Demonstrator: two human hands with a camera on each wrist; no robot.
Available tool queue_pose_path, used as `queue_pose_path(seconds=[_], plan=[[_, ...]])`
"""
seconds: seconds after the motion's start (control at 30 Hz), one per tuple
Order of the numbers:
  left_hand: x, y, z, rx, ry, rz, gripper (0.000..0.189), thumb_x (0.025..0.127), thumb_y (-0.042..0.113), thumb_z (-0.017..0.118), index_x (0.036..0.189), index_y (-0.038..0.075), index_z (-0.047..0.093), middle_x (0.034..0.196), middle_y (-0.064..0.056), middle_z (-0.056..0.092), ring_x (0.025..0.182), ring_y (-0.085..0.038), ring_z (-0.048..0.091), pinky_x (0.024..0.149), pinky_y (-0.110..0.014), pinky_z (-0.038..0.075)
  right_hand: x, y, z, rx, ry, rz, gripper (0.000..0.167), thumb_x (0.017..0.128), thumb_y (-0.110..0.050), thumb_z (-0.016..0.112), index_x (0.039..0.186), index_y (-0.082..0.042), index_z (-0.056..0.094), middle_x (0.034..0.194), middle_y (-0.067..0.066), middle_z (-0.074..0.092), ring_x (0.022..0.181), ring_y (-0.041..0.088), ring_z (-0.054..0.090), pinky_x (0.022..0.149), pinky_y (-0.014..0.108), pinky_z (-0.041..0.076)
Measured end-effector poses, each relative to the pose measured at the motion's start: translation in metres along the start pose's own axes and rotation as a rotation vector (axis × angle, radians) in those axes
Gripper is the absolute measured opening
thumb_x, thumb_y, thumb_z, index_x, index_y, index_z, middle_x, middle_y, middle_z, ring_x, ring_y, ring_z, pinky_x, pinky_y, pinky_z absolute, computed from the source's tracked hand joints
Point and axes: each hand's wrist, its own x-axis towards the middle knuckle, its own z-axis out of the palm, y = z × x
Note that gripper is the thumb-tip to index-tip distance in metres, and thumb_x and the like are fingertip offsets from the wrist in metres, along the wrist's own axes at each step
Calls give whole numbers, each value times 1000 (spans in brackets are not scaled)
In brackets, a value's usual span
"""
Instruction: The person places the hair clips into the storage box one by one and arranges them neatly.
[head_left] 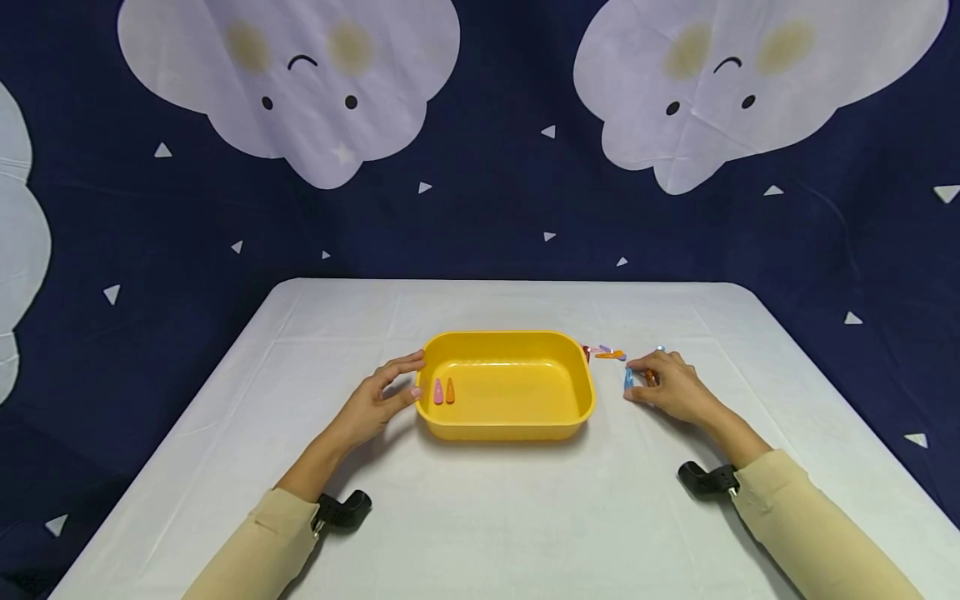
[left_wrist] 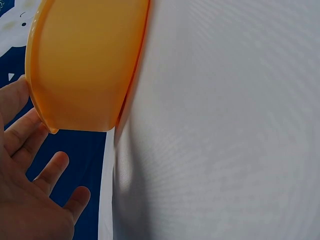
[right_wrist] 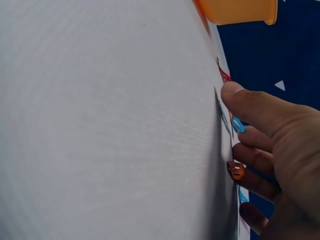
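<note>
A yellow tray stands on the white table. Inside it at the left lie a pink hair clip and an orange hair clip. My left hand touches the tray's left end, thumb and forefinger at the rim, the other fingers spread in the left wrist view. On the right, my right hand pinches a blue hair clip lengthwise between thumb and forefinger, low over the tabletop. Under its fingers shows a brown-orange clip; another light blue clip peeks out behind the hand.
Beside the tray's right end lies a small group of clips, among them a red clip and an orange clip. The white tabletop reaches back to a dark blue cloth with clouds.
</note>
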Motion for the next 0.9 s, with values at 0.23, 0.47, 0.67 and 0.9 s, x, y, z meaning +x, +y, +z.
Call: queue_pose_path(seconds=[0.23,0.47,0.67,0.9], plan=[[-1,1,0,-3,-5,2,42,92,17,61,131,3,52,149,-8,40,143,-32,27,115,-59,22,0,-1,-2,19,8,-3,60,79,-40,74,126,-6,59,115,15,61,106,30,48,88,46,32],[0,1,0,2,-3,-1,41,92,15,60,131,3,53,149,-8,41,143,-32,27,114,-59,22,1,-11,-13,85,2,3,59,81,-40,72,127,-6,58,117,17,61,110,35,48,93,54,32],[0,1,0,5,1,-7,41,92,15,61,131,4,53,149,-8,41,143,-33,27,114,-59,22,1,-26,-26,98,25,-18,59,83,-40,71,129,-7,56,122,18,57,109,35,48,87,50,42],[-1,1,-1,-2,-9,-7,42,92,17,60,132,4,52,150,-8,40,143,-32,27,115,-59,22,2,-38,-35,107,67,-52,59,82,-44,70,128,-9,57,124,13,58,118,32,46,95,55,40]])
